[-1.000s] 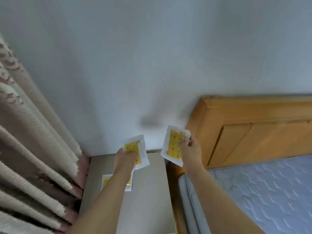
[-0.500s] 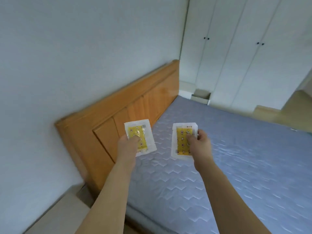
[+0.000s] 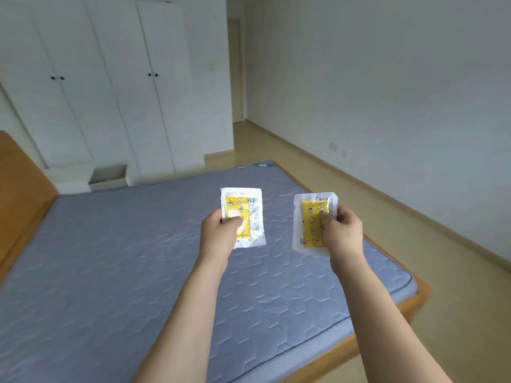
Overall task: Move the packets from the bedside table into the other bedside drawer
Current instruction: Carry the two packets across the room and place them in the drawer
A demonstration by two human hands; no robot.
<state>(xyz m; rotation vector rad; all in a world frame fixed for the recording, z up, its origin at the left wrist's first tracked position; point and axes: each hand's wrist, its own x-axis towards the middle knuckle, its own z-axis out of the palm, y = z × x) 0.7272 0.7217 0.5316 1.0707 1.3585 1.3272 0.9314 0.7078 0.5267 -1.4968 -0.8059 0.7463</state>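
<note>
Head view: a person holds two packets at arm's length above a bare mattress (image 3: 138, 272), one in each hand. The left hand (image 3: 218, 234) pinches the left packet (image 3: 243, 217) near its lower left corner, thumb pressed flat across the yellow front and the fingers hidden behind. The right hand (image 3: 343, 232) pinches the right packet (image 3: 311, 225) along its right edge, thumb on the front and fingertips curled round the side. Each packet is a clear, white-edged plastic pouch with a yellow inner sachet printed with small stars, moons and flower-like marks; the left one carries a pale printed strip down its right side and small text along the bottom, too blurred to read, and the right one has small characters across the top. Both stand roughly upright, faces toward the camera, the left one tilted slightly, and they are near each other but apart. The mattress is grey-blue with a quilted hexagon pattern and sits on a wooden frame (image 3: 409, 305) whose corner shows at 4 o'clock. At 9 o'clock stands a wooden headboard (image 3: 19, 189). At 10 o'clock, beyond the mattress, an open white drawer (image 3: 109, 178) juts out beside a white wardrobe (image 3: 110, 78) with dark knobs. A pale floor (image 3: 414, 244) runs from 12 to 4 o'clock along a plain wall (image 3: 387, 78).
</note>
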